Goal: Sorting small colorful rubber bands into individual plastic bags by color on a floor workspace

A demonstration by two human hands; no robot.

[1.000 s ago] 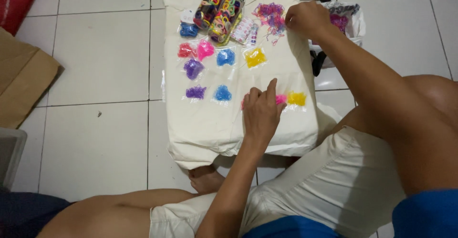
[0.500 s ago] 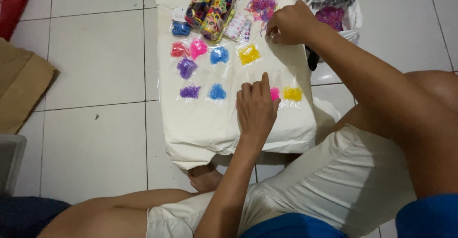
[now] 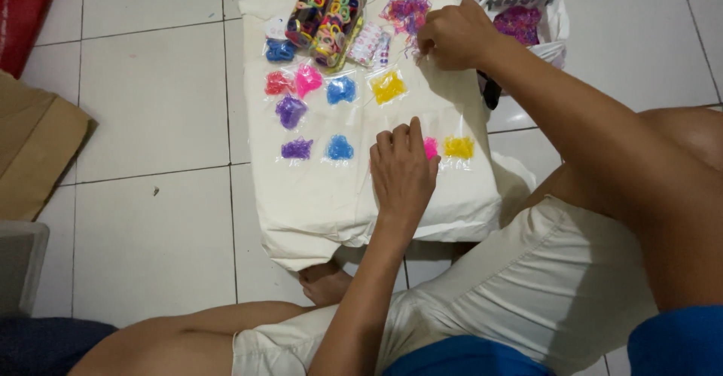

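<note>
Fingers of the left hand [image 3: 403,172] lie flat, spread on a small clear pink-filled packet [image 3: 430,148], while the right hand [image 3: 452,33], curled, pinches loose purple-pink bands [image 3: 405,12] at upper centre.

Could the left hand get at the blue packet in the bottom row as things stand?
Probably yes: the left hand rests just right of the blue packet, with only bare cream cloth between them.

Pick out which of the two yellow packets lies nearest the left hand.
The yellow packet in the near row, right beside the pink packet under the left hand. The other yellow packet lies farther up the cloth.
</note>
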